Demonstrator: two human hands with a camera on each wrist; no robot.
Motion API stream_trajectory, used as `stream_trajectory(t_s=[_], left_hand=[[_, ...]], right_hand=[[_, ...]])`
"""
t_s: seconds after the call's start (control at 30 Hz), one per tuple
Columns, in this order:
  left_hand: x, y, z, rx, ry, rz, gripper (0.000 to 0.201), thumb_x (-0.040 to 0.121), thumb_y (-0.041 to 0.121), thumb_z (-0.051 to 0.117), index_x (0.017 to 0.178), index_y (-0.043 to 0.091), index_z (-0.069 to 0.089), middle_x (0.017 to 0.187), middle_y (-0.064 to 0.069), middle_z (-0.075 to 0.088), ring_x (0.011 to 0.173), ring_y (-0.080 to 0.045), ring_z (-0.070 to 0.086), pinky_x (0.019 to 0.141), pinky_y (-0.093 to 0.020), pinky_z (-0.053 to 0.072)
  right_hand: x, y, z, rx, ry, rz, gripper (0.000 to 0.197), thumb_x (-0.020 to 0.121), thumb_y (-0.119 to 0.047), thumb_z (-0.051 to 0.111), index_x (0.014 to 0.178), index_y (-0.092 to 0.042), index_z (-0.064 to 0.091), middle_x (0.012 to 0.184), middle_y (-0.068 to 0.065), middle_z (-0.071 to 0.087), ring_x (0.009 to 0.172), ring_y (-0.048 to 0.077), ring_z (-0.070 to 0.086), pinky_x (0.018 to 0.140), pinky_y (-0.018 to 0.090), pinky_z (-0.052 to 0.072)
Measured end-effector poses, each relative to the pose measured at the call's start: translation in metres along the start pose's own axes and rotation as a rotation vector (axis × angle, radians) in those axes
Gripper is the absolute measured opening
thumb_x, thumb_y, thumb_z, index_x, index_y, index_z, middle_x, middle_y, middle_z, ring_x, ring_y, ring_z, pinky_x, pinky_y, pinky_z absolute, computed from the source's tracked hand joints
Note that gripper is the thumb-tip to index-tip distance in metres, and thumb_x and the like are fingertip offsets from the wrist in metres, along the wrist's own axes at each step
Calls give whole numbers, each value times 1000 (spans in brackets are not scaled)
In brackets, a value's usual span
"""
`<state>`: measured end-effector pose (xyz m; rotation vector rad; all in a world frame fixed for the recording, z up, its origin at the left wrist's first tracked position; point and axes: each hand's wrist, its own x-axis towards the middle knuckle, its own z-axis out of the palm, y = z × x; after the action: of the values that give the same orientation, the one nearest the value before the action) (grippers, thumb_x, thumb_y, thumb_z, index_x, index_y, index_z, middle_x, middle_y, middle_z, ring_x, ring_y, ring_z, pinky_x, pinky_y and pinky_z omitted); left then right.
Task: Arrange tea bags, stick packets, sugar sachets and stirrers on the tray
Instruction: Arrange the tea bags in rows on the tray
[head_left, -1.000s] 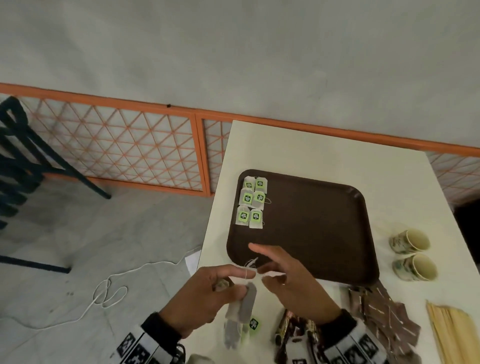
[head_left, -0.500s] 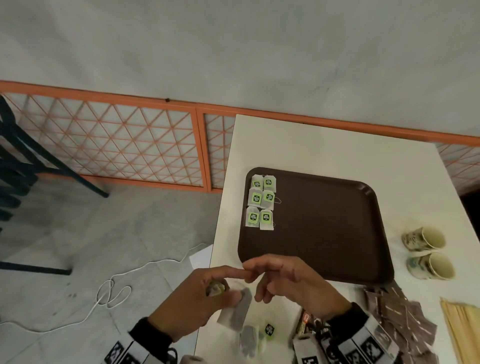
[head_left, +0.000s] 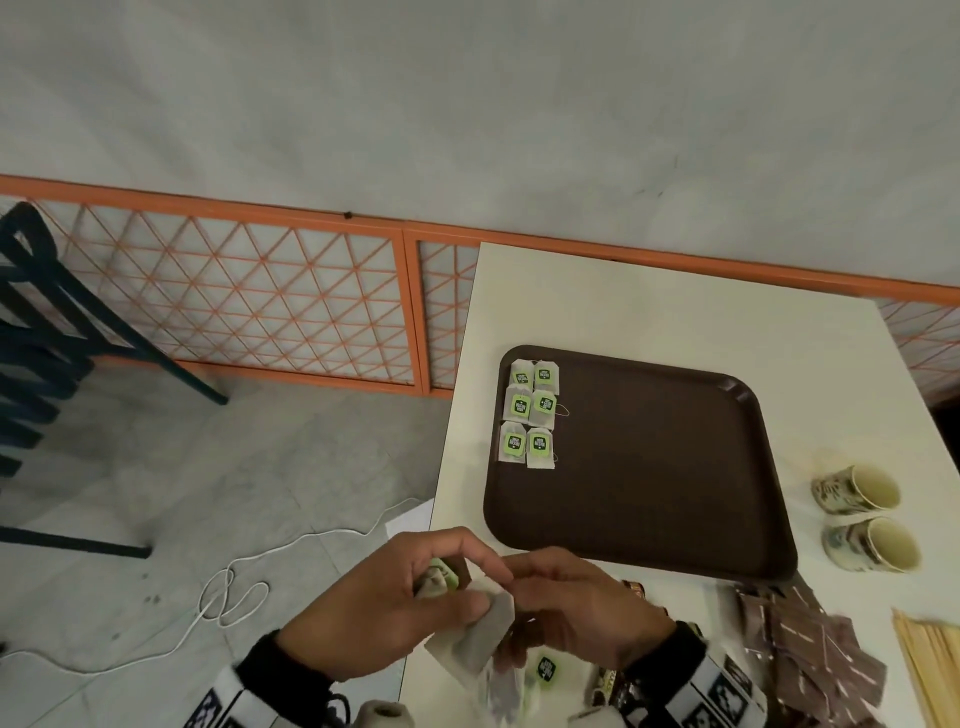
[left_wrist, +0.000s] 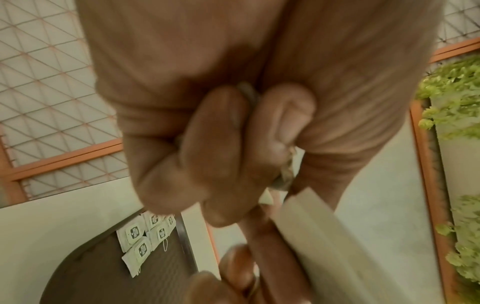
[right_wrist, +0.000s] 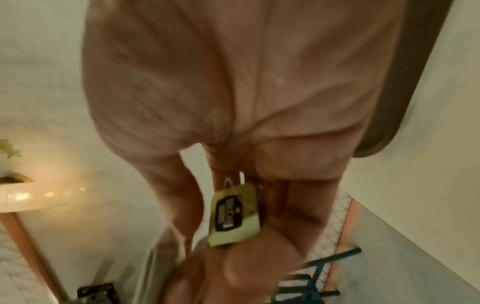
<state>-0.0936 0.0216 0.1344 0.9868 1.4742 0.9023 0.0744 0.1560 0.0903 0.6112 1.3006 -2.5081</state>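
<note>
Head view: left hand (head_left: 379, 603) grips a tea bag (head_left: 480, 636); right hand (head_left: 582, 608), just beside, pinches its string.

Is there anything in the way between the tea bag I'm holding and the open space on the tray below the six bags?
Nothing visible. The tea bag in your left hand sits just off the near edge of the tray; the brown surface below the six placed bags is bare.
</note>
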Motion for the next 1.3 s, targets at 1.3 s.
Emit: stream_trajectory(t_s=[1.3], left_hand=[[38, -77, 10, -472, 452, -412, 20, 93, 28, 63, 94, 9, 66, 88, -8, 75, 39, -14, 38, 47, -22, 32]], right_hand=[[93, 18, -106, -159, 1022, 69, 8, 83, -11, 77, 83, -15, 71, 76, 6, 70, 58, 11, 56, 57, 21, 51]])
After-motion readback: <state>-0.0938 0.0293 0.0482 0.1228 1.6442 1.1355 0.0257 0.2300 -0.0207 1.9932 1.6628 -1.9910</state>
